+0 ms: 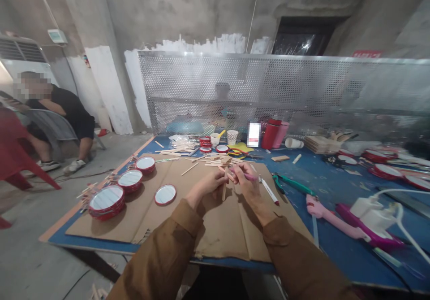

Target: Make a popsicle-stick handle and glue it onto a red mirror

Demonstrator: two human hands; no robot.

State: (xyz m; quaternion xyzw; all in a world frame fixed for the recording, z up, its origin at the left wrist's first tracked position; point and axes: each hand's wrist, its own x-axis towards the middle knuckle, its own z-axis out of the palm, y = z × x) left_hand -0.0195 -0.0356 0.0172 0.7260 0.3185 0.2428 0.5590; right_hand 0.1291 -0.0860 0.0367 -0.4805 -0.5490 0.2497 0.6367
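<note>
Above the cardboard sheet (pixel 215 237), my left hand (pixel 210 184) pinches a thin flat wooden stick (pixel 224 193) that points downward. Close beside it, my right hand (pixel 247 185) is closed around a slim purple pen-like tool (pixel 249 176), its tip meeting the sticks between both hands. Its exact kind is hard to make out. A white marker with a red end (pixel 270 192) lies just right of my right hand. Beyond my fingers several loose wooden sticks (pixel 211 158) are scattered. A single round red-rimmed white disc (pixel 165 194) lies left of my left hand.
Stacks of red-rimmed discs (pixel 106 201) line the left edge. Green-handled pliers (pixel 292 183), a pink tool (pixel 336 217) and a power strip with white plugs (pixel 372 215) lie right. A red bottle (pixel 270 134) and paper cup (pixel 232 137) stand behind. A person (pixel 63 111) sits far left.
</note>
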